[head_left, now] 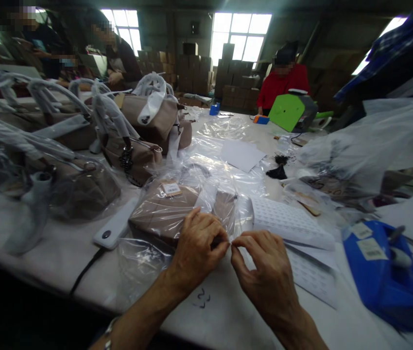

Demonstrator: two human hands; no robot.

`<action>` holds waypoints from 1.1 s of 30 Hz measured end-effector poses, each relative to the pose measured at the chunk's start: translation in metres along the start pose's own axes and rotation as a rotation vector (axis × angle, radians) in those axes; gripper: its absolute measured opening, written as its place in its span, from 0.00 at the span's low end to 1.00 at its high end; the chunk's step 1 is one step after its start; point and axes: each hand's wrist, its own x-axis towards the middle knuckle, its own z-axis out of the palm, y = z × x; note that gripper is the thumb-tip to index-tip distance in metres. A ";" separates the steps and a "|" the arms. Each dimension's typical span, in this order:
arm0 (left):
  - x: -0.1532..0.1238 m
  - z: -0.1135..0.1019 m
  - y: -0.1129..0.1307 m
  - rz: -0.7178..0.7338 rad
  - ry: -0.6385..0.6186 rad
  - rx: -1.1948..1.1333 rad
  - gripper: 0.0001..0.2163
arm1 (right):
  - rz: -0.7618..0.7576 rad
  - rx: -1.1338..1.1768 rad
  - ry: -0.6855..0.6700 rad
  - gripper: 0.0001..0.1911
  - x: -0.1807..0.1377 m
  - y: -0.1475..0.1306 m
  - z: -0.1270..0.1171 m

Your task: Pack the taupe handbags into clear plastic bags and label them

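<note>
A tan handbag in a clear plastic bag (170,209) lies on the white table (64,257) in front of me. My left hand (199,248) rests on the bag's near right edge with its fingers pinched. My right hand (265,272) is pinched too, its fingertips meeting the left hand's at the plastic's edge. What the fingertips hold is too small to make out. A sheet of small white stickers (286,221) lies just right of the bag, behind my right hand.
Several wrapped tan handbags (133,126) crowd the table's left side. A white handheld device with a cable (113,228) lies left of the bag. A blue bag (385,272) sits at right, loose plastic (370,141) above it. Other people work at the far side.
</note>
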 end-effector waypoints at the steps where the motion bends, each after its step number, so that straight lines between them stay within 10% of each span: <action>1: 0.000 0.000 0.000 0.000 0.000 0.005 0.08 | 0.007 0.008 0.002 0.07 0.000 0.000 0.001; 33: 0.000 -0.012 0.000 -0.043 -0.158 -0.078 0.05 | 0.155 0.239 0.004 0.05 -0.004 0.008 -0.013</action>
